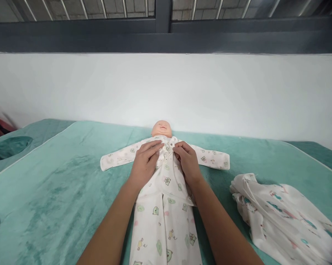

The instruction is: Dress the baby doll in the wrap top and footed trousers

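Observation:
A baby doll [161, 129] lies face up on a green towel [58, 191], dressed in a white printed sleepsuit [163, 217] with both sleeves spread out. My left hand [145, 162] rests on the doll's chest with its fingers reaching to the front opening near the collar. My right hand [186, 160] is beside it, fingers curled and pinching the fabric edge at the top snap. Both hands meet at the suit's upper front placket.
A crumpled white printed garment [282, 217] lies on the towel at the right. A white wall [166, 92] rises behind the bed, with a dark window frame [166, 33] above. A dark green fold [8, 147] sits at the far left.

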Demonstrator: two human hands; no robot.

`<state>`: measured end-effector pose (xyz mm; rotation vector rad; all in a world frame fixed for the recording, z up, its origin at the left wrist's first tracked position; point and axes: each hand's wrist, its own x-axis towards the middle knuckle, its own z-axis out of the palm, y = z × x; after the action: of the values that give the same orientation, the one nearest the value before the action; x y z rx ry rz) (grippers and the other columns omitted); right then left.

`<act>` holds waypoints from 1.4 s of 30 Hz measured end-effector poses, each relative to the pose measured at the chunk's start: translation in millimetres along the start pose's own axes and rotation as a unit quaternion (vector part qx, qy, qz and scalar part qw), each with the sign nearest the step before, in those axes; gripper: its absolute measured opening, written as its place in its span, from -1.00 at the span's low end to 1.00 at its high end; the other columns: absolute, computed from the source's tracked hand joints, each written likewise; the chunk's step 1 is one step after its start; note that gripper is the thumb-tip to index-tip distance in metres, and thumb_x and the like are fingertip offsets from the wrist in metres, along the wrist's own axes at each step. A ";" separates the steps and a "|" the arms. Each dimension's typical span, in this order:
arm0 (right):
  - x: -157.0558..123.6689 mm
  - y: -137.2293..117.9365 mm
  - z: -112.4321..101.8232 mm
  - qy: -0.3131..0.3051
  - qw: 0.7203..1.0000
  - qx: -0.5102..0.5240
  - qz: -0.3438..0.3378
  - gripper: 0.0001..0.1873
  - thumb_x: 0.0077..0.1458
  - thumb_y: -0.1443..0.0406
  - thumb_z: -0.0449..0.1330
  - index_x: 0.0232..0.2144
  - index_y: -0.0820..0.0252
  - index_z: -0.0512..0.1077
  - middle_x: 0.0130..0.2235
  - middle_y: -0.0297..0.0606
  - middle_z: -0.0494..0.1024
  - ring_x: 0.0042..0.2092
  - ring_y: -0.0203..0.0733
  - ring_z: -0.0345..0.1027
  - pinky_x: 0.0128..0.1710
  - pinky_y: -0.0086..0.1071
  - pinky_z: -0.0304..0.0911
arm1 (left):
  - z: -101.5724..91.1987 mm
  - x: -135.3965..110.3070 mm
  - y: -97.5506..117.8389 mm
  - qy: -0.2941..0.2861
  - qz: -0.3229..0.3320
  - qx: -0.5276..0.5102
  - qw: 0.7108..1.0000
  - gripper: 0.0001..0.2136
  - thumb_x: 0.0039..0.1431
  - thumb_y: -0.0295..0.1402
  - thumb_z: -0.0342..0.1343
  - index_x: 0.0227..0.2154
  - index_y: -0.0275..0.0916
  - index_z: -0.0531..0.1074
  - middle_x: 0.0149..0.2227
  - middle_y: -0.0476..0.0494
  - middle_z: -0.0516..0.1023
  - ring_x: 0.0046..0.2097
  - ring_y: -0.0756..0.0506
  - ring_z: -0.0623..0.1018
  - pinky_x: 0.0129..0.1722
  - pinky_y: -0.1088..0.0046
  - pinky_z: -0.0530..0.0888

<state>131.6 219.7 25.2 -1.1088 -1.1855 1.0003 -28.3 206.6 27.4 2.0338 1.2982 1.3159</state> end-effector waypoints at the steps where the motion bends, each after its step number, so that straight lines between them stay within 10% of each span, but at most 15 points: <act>1: 0.3 0.7 -0.1 0.002 1.000 0.000 -0.003 -0.84 -0.05 0.26 0.13 -0.58 0.17 0.25 -0.57 -0.47 0.15 -0.50 -0.36 -0.04 -0.48 -0.45 -0.04 | -0.7 -0.2 1.9 0.004 -0.009 -0.023 1.000 -0.72 0.26 -0.39 -0.04 -0.09 -0.05 0.53 0.08 -0.04 0.47 0.13 -0.10 0.38 0.20 0.27 0.24; 13: -17.5 -21.5 10.6 0.001 0.992 -0.058 -0.111 -0.73 0.12 0.17 0.14 -0.55 0.18 0.31 -0.52 -0.42 0.25 -0.44 -0.34 0.09 -0.38 -0.43 0.08 | -8.0 0.1 17.1 0.068 -0.154 -0.502 0.849 -0.83 0.11 -0.31 0.20 -0.51 -0.27 0.41 -0.47 0.01 0.34 -0.42 0.05 0.36 -0.33 0.49 0.36; 32: -28.3 -33.2 22.7 -0.050 0.998 0.005 -0.049 -0.87 0.04 0.23 0.23 -0.35 0.10 0.56 -0.39 -0.36 0.55 -0.34 -0.30 0.35 -0.28 -0.41 0.27 | -5.7 -3.3 16.2 0.048 -0.136 -0.468 0.872 -0.84 0.09 -0.33 0.23 -0.54 -0.27 0.51 -0.52 -0.03 0.41 -0.36 0.01 0.41 -0.23 0.45 0.37; 42: -29.8 -30.9 20.2 -0.066 0.962 -0.184 -0.189 -0.81 0.13 0.34 0.10 -0.39 0.15 0.53 -0.39 -0.36 0.49 -0.40 -0.36 0.25 -0.40 -0.47 0.14 | -8.9 -5.1 17.0 0.021 -0.139 -0.400 0.906 -0.83 0.09 -0.35 0.23 -0.56 -0.28 0.48 -0.50 -0.04 0.42 -0.36 0.00 0.41 -0.27 0.46 0.35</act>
<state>108.5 187.2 50.8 -1.0523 -1.6670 0.5771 -28.4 192.5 41.4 1.2086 0.8057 1.4331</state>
